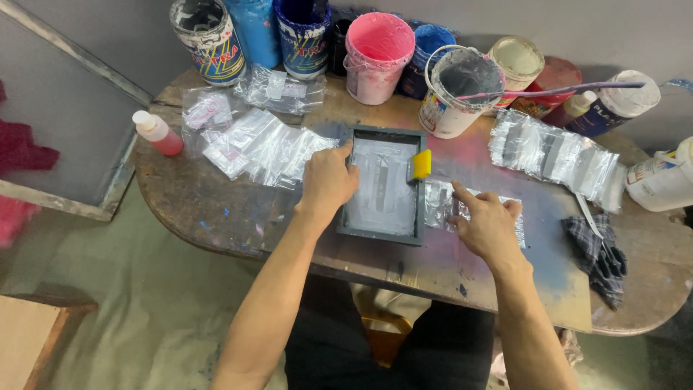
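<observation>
Two hands rest on the messy table (pixel 216 217). The left hand (pixel 326 180) lies flat on the left edge of the dark frame (pixel 382 184), fingers together. The frame's long side runs from 12 to 6 o'clock. The right hand (pixel 488 225), fingers spread, presses a clear plastic bag (pixel 442 202) at the frame's 3 o'clock. A yellow scraper (pixel 421 164) sits at the frame's 2 o'clock corner.

left hand (pixel 328 180) on screen frame (pixel 382 184), right hand (pixel 487 227) on plastic bag (pixel 444 202)

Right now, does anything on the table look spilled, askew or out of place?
Nothing spilled fresh. The table top is stained pink and blue with dried paint, and a stir stick lies across the grey paint bucket, jutting right over neighbouring pots.
</observation>
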